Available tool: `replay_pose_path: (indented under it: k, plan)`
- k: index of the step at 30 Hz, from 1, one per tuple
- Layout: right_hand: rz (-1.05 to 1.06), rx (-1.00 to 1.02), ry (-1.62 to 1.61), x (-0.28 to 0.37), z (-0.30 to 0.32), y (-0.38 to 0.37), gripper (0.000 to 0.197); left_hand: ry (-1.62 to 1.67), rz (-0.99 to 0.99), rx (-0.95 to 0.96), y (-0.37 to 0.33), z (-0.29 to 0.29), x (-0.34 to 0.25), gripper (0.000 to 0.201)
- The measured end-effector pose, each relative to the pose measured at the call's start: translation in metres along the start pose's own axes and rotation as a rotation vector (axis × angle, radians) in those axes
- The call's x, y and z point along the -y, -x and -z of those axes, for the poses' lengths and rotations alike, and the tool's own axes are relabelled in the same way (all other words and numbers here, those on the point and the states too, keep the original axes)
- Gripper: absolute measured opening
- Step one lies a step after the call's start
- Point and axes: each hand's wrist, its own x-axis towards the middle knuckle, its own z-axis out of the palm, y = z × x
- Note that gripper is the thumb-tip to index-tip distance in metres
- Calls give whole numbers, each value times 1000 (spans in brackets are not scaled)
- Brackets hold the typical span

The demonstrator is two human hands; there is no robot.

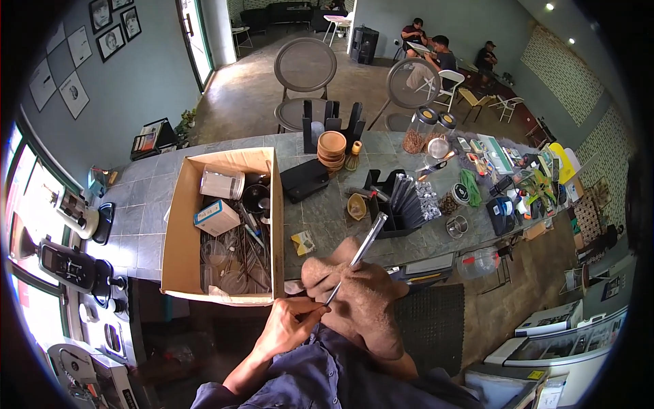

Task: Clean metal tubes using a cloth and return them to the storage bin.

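Observation:
My left hand [291, 326] pinches the thin lower end of a long, slim, shiny metal utensil [368, 240]. The utensil slants up to the right and widens at its upper end; its exact kind I cannot make out. A brown cloth [364, 293] drapes over my right hand, hiding its fingers, and is bunched around the middle of the utensil. Just left of my hands stands an open cardboard box [219, 298]. Inside it lie a clear plastic container [221, 183], a blue and white carton [216, 217], a dark round cup [257, 199] and several thin utensils.
Beyond my hands, the grey tiled counter [306, 221] carries a black organizer [402, 204], a black case [304, 180], stacked brown bowls [332, 146] and glass jars [419, 133]. A coffee grinder [68, 266] stands at left. Several people sit at the far right.

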Motion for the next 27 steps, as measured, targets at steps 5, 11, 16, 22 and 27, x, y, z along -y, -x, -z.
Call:
replay_pose_path:
  k: [5, 11, 16, 22, 27]
  plan:
    - [-297, 68, -390, 50, -16, -15, 15, 7, -38, -27, 15, 7, 9, 13]
    - [-570, 117, -1443, 8, 28, -39, 24, -20, -33, -14, 29, 9, 11, 14]
    - [-552, 128, -1939, 19, 5, -36, 23, 22, -18, -32, 32, 7, 11, 14]
    - [-467, 149, -2548, 47, -10, -16, 24, -23, -13, 13, 33, 6, 26, 14]
    - [-351, 199, -3041, 72, -31, -5, 26, 60, 2, -40, 24, -9, 28, 14]
